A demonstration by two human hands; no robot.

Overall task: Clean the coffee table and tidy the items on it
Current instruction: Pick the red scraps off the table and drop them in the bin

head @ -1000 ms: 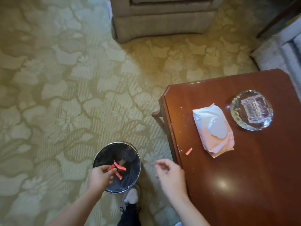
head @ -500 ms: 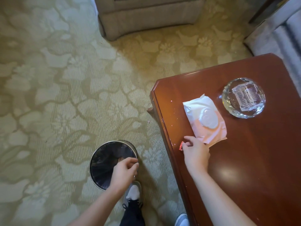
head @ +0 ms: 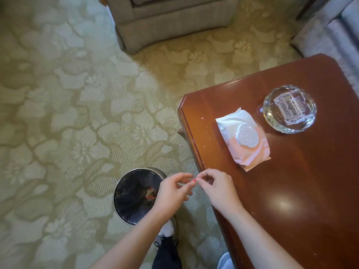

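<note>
My right hand (head: 217, 188) pinches a tiny red scrap (head: 194, 179) just off the left edge of the brown coffee table (head: 291, 191). My left hand (head: 172, 191) meets it there, fingers spread and touching the scrap's other end, above the rim of the round black-lined bin (head: 134, 195) on the carpet. Red scraps (head: 150, 195) lie inside the bin. On the table sit a white and pink wet-wipe pack (head: 242, 140) and a clear glass ashtray (head: 289, 108). Small pale crumbs dot the table's left edge (head: 196, 140).
A beige armchair (head: 171, 20) stands on the patterned carpet beyond the table. A grey sofa corner (head: 330, 30) shows at the top right. My shoes (head: 167, 235) are on the floor beside the bin.
My right hand picked the red scrap off the table and drew it left past the edge. My left hand rose from the bin to meet it.
</note>
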